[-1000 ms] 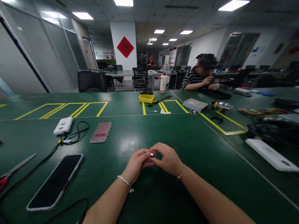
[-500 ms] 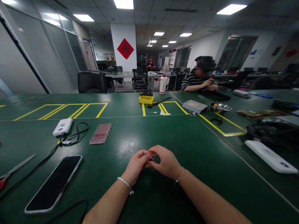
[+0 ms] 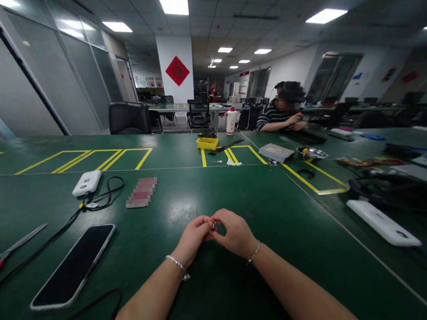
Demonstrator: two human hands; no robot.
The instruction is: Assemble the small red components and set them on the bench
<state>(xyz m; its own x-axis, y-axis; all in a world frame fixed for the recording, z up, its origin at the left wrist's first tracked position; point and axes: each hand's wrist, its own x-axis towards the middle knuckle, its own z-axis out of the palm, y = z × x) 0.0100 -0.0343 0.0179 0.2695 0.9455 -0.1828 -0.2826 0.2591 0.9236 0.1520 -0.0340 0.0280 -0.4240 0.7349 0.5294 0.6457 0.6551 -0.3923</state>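
Both my hands meet above the green table (image 3: 178, 183), fingertips together around a small orange-and-metallic piece (image 3: 213, 223). My left hand (image 3: 195, 236) is closed, thumb and fingers pinching it from the left. From the right, my right hand (image 3: 233, 232) grips it too, thumb and forefinger curved into a ring. Most of the piece is covered by fingers, and its kind is too small to make out. A phone (image 3: 75, 266) lies face up left of my left forearm, and a pinkish blurred rectangle (image 3: 141, 192) lies farther back.
Red-handled scissors (image 3: 15, 249), a black cable (image 3: 65, 225) and a white power bank (image 3: 87, 183) lie left. A yellow tray (image 3: 207, 143), a bottle (image 3: 231, 121) and a grey box (image 3: 276, 152) stand farther back. Right are a metal bowl (image 3: 312, 153), another white device (image 3: 383, 222) and a seated person (image 3: 280, 109).
The whole view has shifted slightly, with things appearing a little farther left. Both hands keep their pinch on the small piece, with hardly any change in finger position.
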